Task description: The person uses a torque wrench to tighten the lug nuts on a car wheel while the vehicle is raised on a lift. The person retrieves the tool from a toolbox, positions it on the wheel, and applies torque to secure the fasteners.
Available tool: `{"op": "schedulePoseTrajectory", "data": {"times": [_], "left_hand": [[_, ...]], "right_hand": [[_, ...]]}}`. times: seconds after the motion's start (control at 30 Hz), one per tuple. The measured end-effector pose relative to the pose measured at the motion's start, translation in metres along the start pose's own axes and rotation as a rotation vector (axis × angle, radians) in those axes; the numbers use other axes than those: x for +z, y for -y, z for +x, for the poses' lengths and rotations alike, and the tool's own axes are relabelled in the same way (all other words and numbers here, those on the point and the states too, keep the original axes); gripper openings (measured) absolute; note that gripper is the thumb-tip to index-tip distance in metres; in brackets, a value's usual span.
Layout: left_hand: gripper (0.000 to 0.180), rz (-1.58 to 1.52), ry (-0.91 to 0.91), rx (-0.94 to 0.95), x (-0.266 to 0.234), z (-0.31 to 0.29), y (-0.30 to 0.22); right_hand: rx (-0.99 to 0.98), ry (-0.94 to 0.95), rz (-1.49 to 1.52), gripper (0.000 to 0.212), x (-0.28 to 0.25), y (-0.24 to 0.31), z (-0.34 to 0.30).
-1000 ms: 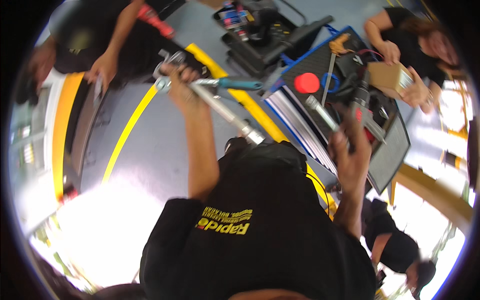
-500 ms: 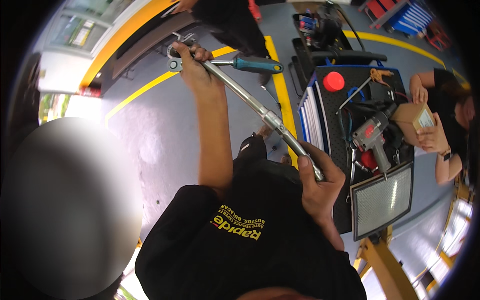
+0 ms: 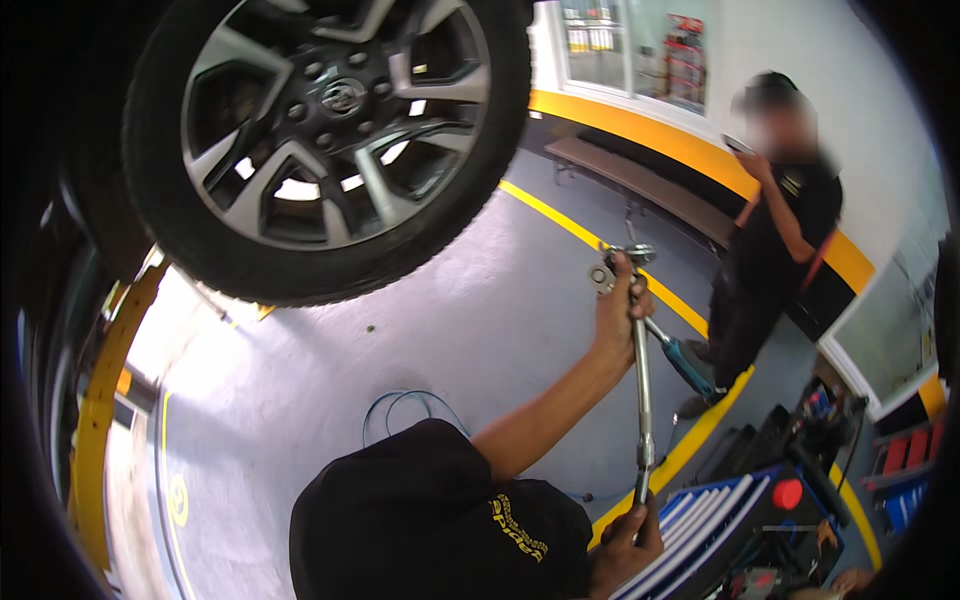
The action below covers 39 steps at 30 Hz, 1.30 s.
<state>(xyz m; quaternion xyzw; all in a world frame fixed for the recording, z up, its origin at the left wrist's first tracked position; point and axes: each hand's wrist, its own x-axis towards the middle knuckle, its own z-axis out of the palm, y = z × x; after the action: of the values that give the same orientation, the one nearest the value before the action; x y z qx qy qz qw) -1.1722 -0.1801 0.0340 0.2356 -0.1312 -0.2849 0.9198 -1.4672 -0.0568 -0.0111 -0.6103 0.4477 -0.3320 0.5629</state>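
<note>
A long silver torque wrench (image 3: 643, 400) slants upright in front of me, held by both hands. My left hand (image 3: 622, 310) is closed around its upper end, just below the metal ratchet head (image 3: 636, 253). That same hand also grips a ratchet with a teal handle (image 3: 690, 368), whose round head (image 3: 600, 277) sticks out left of my fingers and whose handle hangs down to the right. My right hand (image 3: 630, 548) is closed around the wrench's lower end, close to the tool cart.
A raised car wheel (image 3: 345, 250) fills the upper left. A tool cart (image 3: 700, 530) with a red round cap (image 3: 787, 493) stands at lower right. A person (image 3: 775, 220) in black stands by a bench (image 3: 640, 190). A blue hose (image 3: 395, 395) lies on the floor.
My view has swung left, bringing the raised wheel into sight. The cart has shifted to the lower right of the picture. Both hands still hold the torque wrench, now more upright.
</note>
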Motion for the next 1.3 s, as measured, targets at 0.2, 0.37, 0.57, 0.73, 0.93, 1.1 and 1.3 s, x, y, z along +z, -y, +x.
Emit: {"op": "schedulePoseTrajectory", "data": {"times": [0.2, 0.37, 0.57, 0.73, 0.93, 1.1, 1.3], "left_hand": [[0.048, 0.058, 0.007, -0.07, -0.077, -0.018, -0.076], [0.047, -0.08, -0.291, -0.155, -0.164, -0.083, -0.112], [0.054, -0.3, -0.643, 0.043, -0.3, -0.15, -0.151], [0.051, -0.387, -0.81, 0.227, -0.347, -0.241, -0.235], [0.046, -0.675, -0.79, 0.319, -0.443, -0.34, -0.278], [0.051, -0.775, -0.924, 0.312, -0.517, -0.39, -0.303], [0.046, -0.41, -1.133, 0.32, -0.639, -0.44, -0.365]], "right_hand": [[-0.095, 0.127, -0.057, 0.039, 0.086, -0.056, -0.041], [-0.559, 0.191, -0.367, 0.036, 0.085, -0.036, 0.031], [-0.548, 0.675, -0.985, 0.041, 0.234, 0.014, 0.009], [-0.642, 1.121, -1.039, 0.052, 0.303, -0.005, -0.075], [-0.378, 1.419, -1.028, 0.047, 0.359, -0.015, -0.149], [-0.306, 1.56, -0.978, 0.055, 0.408, -0.086, -0.189], [0.266, 1.834, -1.074, 0.053, 0.499, -0.146, -0.227]]}}
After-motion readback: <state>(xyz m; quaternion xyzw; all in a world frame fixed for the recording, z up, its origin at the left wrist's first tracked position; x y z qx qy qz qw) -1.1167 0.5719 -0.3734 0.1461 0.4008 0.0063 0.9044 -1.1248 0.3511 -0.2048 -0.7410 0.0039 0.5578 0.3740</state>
